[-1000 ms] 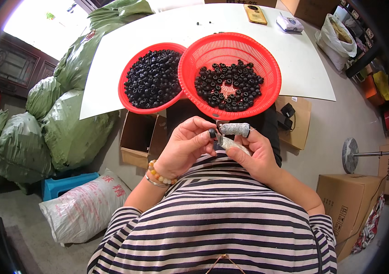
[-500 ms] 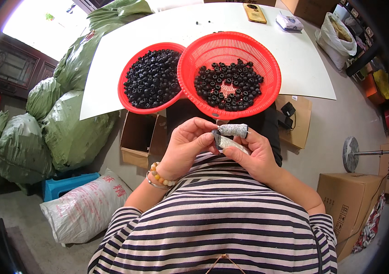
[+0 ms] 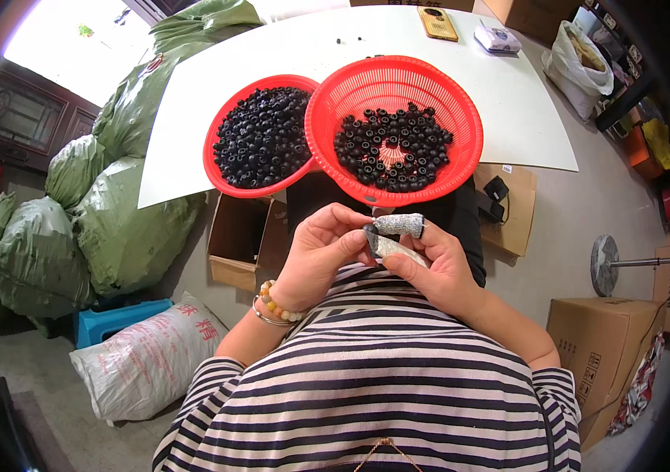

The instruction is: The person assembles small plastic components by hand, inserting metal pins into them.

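A white desk with a curved far edge (image 3: 524, 134) stands in a crowded room. On it, a red slotted plastic colander (image 3: 343, 90) overlaps the rim of a red round plastic basin (image 3: 211, 141). Both jut past the near edge, presumably to keep them within easy reach; what bears the colander's near side is hidden. The basin is heaped with small black round pieces (image 3: 264, 138); the colander holds a looser layer of black pieces with ringed openings (image 3: 429, 149).

The hands meet just below the colander. The left hand (image 3: 327, 240) pinches a small dark rounded piece (image 3: 370, 229) between thumb and fingertips, seemingly to steady it. The right hand (image 3: 449, 267) grips a pale wrapped tapering object (image 3: 399, 250) under its thumb; what lies inside cannot be told. A silver-grey tube-like wrap (image 3: 399, 225) sits around its forefinger, likely as padding.

A yellow phone (image 3: 439, 23) and a white soft packet (image 3: 497, 36) lie at the far side, clear of the work. Bulging green bags (image 3: 130, 228), a white woven sack (image 3: 146, 362) and an open brown cardboard box (image 3: 232, 271) crowd the floor leftward; a closed cardboard carton (image 3: 602, 338) stands at right.
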Demonstrator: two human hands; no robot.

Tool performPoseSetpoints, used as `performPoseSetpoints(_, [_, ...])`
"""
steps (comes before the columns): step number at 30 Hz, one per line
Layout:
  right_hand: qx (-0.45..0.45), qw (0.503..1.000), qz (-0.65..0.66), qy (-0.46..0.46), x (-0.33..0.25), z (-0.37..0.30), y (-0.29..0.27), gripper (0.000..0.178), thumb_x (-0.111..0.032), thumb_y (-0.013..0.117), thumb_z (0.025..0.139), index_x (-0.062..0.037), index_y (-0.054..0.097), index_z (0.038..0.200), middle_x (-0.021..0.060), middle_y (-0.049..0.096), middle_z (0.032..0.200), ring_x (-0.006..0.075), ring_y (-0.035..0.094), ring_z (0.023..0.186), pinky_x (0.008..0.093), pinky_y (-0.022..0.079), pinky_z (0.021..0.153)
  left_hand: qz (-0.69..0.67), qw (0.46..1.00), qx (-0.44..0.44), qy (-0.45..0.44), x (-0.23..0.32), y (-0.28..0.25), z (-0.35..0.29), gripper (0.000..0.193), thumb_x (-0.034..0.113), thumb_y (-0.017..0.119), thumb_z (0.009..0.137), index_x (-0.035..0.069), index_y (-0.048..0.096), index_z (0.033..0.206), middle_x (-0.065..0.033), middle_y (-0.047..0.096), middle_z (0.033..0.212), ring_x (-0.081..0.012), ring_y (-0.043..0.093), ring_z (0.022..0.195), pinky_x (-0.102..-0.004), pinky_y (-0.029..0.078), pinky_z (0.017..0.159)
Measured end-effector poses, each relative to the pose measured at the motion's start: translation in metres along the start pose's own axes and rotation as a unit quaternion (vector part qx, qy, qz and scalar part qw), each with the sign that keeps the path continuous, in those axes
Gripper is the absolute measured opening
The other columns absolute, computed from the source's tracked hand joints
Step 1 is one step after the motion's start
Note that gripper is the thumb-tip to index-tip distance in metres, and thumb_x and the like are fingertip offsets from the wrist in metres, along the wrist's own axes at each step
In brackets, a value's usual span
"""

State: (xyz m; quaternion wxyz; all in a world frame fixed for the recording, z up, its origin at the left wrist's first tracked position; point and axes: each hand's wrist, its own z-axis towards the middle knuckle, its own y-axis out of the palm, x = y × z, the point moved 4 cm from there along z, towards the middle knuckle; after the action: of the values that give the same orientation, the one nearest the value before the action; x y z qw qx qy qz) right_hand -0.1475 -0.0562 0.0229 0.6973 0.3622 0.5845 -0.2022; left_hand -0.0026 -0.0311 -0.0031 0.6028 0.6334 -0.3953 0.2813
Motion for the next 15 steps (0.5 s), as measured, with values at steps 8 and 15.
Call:
performPoseSetpoints(8, [-0.004, 1.000, 0.017, -0.001, 0.004, 0.001, -0.002, 0.028, -0.007, 0.052, 0.083, 0.0026, 0.049, 0.110, 0.0073, 0.059, 0.097, 0.0106, 0.055, 0.089, 0.0236, 0.043, 0.081, 0.008, 1.000, -0.002, 0.004, 0.000, -0.002, 0.002, 0.015, 0.006, 0.054, 0.082, 0.000, 0.049, 0.094, -0.0080, 0.058, 0.086, -0.0114, 0.058, 0.071, -0.0217, 0.049, 0.063])
performPoseSetpoints(15, [0.003, 0.999, 0.035, 0.003, 0.009, -0.001, 0.000, 0.027, -0.006, 0.052, 0.083, 0.0028, 0.050, 0.109, 0.0068, 0.060, 0.094, 0.0102, 0.055, 0.088, 0.0232, 0.043, 0.080, 0.058, 0.998, 0.004, 0.032, 0.002, -0.003, -0.001, 0.011, 0.003, 0.054, 0.081, 0.000, 0.050, 0.091, -0.0079, 0.057, 0.084, -0.0118, 0.057, 0.070, -0.0221, 0.050, 0.062])
